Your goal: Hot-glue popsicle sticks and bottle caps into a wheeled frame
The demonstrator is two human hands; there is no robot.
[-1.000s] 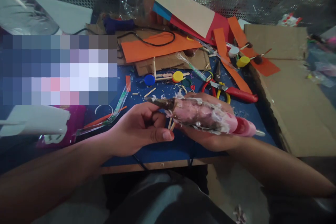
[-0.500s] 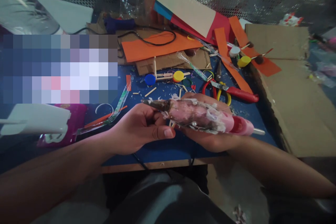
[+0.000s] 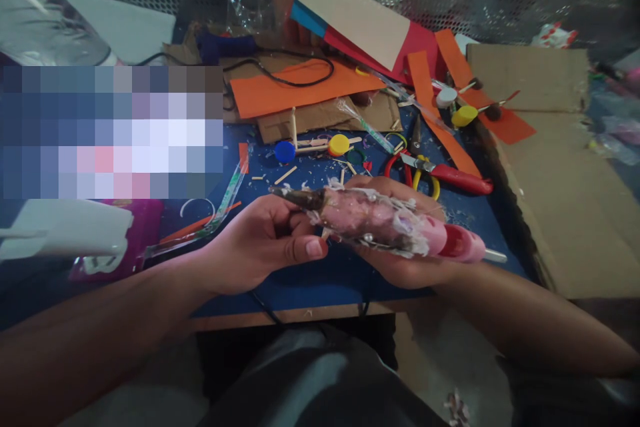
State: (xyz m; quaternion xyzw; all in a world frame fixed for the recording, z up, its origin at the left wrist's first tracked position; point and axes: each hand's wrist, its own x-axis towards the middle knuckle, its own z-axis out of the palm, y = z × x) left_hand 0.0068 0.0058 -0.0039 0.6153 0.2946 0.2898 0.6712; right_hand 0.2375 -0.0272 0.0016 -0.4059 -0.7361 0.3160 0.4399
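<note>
My right hand [image 3: 405,270] is wrapped round a pink hot glue gun [image 3: 370,217], crusted with dried glue strands. Its dark nozzle [image 3: 300,197] points left, and a pale glue stick [image 3: 495,255] sticks out at the back. Below the nozzle, my left hand [image 3: 270,240] is closed in a pinch, thumb on the near side. A small pale wooden stick [image 3: 325,234] shows at its thumb tip, mostly hidden by the fingers and the gun. Just beyond lie a blue cap [image 3: 285,152] and a yellow cap [image 3: 339,145] by some joined wooden sticks [image 3: 315,146].
A red-handled cutter [image 3: 457,177] and scissors [image 3: 425,180] lie beyond my right hand. Orange paper [image 3: 300,90] and cardboard [image 3: 555,200] lie at the back and right. A white plug-like block [image 3: 75,230] stands at left. Finished caps with sticks [image 3: 465,117] rest at back right.
Hardly anything differs. My left hand has drawn very slightly left, and the glue gun's back end has shifted a touch to the right.
</note>
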